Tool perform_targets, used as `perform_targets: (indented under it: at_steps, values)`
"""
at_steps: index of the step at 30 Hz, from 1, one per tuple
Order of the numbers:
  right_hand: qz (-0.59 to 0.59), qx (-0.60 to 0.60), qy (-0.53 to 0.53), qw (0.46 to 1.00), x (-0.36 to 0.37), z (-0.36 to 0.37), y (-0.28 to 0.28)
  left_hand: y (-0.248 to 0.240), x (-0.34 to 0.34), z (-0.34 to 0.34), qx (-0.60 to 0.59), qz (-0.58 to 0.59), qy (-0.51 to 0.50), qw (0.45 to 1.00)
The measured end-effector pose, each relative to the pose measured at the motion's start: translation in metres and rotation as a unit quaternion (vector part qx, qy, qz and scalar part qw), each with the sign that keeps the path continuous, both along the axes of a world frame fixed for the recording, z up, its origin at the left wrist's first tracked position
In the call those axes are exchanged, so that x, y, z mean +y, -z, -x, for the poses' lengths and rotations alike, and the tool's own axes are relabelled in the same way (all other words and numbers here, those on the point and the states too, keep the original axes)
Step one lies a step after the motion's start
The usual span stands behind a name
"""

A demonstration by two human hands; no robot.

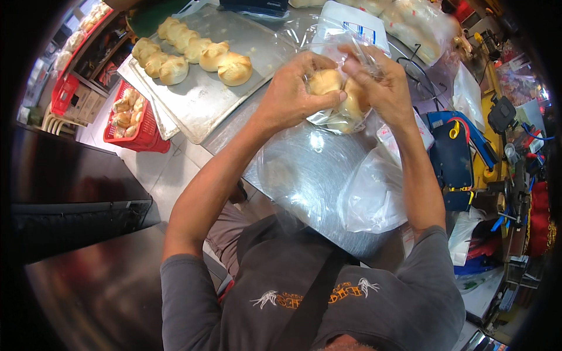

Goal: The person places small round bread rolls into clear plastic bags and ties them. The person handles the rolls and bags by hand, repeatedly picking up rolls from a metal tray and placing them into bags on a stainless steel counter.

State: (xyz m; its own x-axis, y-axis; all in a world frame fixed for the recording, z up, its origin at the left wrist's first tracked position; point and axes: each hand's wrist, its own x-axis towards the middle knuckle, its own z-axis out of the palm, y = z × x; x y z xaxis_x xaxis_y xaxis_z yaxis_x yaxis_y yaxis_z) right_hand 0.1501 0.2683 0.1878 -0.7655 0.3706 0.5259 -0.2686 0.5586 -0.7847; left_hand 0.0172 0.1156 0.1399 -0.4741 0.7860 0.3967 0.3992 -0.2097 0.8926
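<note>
A clear plastic bag (336, 126) with golden bread rolls (355, 100) inside is between my two hands, just above the steel table (304, 175). My left hand (301, 88) grips the bag's left side, its thumb lying across the rolls. On the other side my right hand (377, 82) is closed on the gathered plastic near the top of the bag. Two rows of joined bread rolls (193, 50) lie on a metal baking tray (228, 102) to the left of my hands.
A red basket (143, 143) of bagged rolls stands on the floor at left. White plastic bags (374, 196) lie on the table's right part. Eyeglasses (418, 73) rest beyond my right hand. Blue and black folders (453, 152) and cluttered shelving line the right side.
</note>
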Motion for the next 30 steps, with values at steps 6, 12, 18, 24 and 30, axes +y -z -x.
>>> perform_targets:
  at_steps: [6,12,18,24,30]
  values:
    - [-0.098,0.007,0.048,0.994,-0.001,0.003,-0.010,-0.008,0.006,0.003,0.128,-0.001,-0.005,0.992]
    - [-0.005,0.060,0.003,0.998,-0.008,0.010,-0.010,-0.029,0.016,-0.006,0.159,0.006,0.020,0.987]
    - [-0.141,-0.022,-0.057,0.988,-0.005,0.009,-0.025,-0.035,0.020,-0.008,0.175,0.035,0.142,0.974]
    - [-0.202,-0.015,-0.110,0.973,-0.024,0.020,-0.051,-0.004,0.036,-0.004,0.201,0.082,0.150,0.965]
    - [-0.249,-0.021,-0.076,0.965,-0.031,0.027,-0.063,0.023,0.044,-0.013,0.105,0.095,0.119,0.983]
